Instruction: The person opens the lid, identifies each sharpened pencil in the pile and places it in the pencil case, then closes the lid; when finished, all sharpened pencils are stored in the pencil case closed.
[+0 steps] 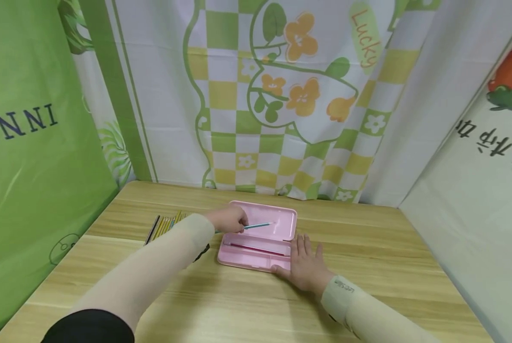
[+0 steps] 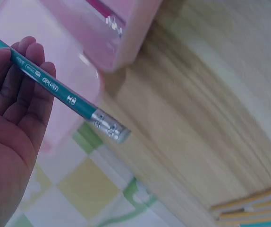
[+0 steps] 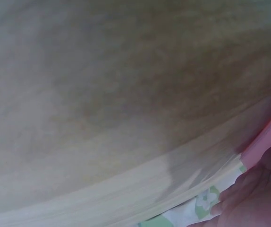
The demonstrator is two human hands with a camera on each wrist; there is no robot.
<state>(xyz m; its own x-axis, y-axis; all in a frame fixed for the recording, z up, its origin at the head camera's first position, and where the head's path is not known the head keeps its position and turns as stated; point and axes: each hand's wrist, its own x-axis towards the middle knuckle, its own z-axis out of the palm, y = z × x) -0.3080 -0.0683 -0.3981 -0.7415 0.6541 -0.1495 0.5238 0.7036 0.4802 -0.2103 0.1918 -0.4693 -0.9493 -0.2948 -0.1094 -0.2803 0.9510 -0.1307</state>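
"Patterned cloth (image 1: 221, 95) hangs behind the pink case (image 1: 264, 213), green and yellow checks with orange flowers. What's under the case?"

"Wooden table (image 1: 393, 286), light-grained. The case sits on it open, lid laid back on the side away from the person."

"Anything lying near it?"

"Left of the case, a row of mostly yellow pencils (image 1: 160, 227), partly hidden by the left sleeve (image 1: 153, 271)."

"And the right hand (image 1: 307, 267)?"

"Resting against the case's right side, fingers extended, thumb spread apart from them at the front edge."

"The left hand (image 1: 230, 219)?"

"At the left part of the case's lid, thumb and fingers clamped on a teal pencil (image 2: 55, 86). One end points rightward over the lid; the eraser end, with 'HB' printed near its metal band, sticks out of the grip. Whether the pencil touches the lid, I can't tell."

"So what's in the case's tray?"

"A red pencil (image 1: 257, 249), lying lengthwise."
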